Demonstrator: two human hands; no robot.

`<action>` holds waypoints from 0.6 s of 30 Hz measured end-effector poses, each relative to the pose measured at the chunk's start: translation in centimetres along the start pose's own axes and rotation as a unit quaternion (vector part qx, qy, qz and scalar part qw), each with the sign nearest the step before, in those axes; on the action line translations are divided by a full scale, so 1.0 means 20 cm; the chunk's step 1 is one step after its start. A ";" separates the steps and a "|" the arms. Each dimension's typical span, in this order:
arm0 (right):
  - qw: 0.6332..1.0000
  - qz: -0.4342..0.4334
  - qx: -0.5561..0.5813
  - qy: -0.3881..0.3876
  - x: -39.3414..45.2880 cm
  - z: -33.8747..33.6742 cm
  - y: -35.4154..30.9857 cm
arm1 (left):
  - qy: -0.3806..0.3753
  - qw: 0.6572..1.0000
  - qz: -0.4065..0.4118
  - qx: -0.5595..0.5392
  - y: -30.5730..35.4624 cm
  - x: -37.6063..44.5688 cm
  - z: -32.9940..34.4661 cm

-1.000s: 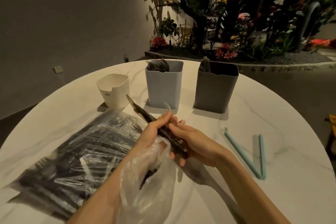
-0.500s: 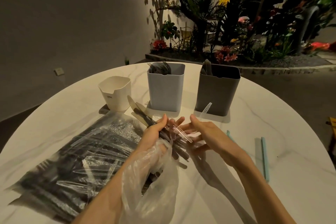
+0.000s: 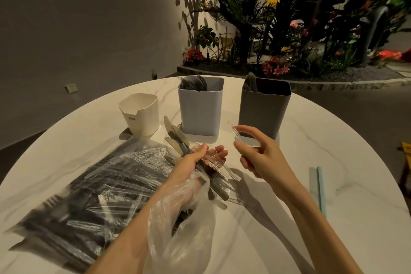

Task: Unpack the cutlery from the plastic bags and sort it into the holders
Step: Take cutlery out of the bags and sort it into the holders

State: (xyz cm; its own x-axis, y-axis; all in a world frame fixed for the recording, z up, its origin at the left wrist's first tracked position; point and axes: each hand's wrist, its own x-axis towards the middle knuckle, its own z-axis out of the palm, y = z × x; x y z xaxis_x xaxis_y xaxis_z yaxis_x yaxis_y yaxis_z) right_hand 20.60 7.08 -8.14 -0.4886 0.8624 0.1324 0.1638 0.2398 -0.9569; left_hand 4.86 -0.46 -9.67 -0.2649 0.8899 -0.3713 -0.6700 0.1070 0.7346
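Since the earlier frame the right hand (image 3: 259,155) has drawn a clear plastic piece (image 3: 239,138) away from the bundle (image 3: 200,162), pinching it between thumb and fingertips. Its long axis points away, toward the dark grey holder (image 3: 264,109) just beyond that hand. The left hand (image 3: 195,160), nearer the blue holder (image 3: 200,107), grips the bundle, bag (image 3: 178,218) round its wrist above the worktop (image 3: 333,140).
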 end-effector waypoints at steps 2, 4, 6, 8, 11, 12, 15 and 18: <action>1.000 -0.012 0.016 0.017 0.00 0.00 -0.01 | 0.000 1.000 -0.003 -0.003 0.00 0.01 0.00; 0.998 -0.022 0.023 0.047 0.00 0.00 -0.01 | 0.000 1.000 -0.006 0.001 0.00 0.01 0.00; 0.995 -0.020 0.030 0.088 0.01 0.00 -0.01 | -0.004 1.000 -0.003 0.002 0.00 0.02 0.00; 0.990 -0.015 0.043 0.132 0.01 0.00 0.00 | -0.007 1.000 -0.002 0.001 0.00 0.02 0.00; 0.983 0.002 0.092 0.158 0.02 -0.02 0.02 | -0.019 1.000 -0.008 0.004 0.00 0.02 -0.01; 0.983 0.004 0.108 0.149 0.03 -0.02 0.02 | -0.022 1.000 -0.008 0.007 0.00 0.03 0.00; 0.986 0.026 0.136 0.095 0.04 0.00 0.02 | -0.026 1.000 -0.008 0.009 0.00 0.04 -0.01; 0.990 0.076 0.113 0.042 0.03 0.04 0.02 | -0.022 0.999 -0.010 0.036 -0.01 0.03 -0.01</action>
State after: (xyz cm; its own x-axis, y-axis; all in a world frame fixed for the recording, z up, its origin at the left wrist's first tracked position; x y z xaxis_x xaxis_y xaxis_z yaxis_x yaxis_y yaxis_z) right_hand 19.72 7.35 -8.66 -0.3982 0.9173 -0.0050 0.0287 0.0070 -0.9996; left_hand 4.63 0.06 -10.12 -0.2196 0.9059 -0.3621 -0.6223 0.1558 0.7671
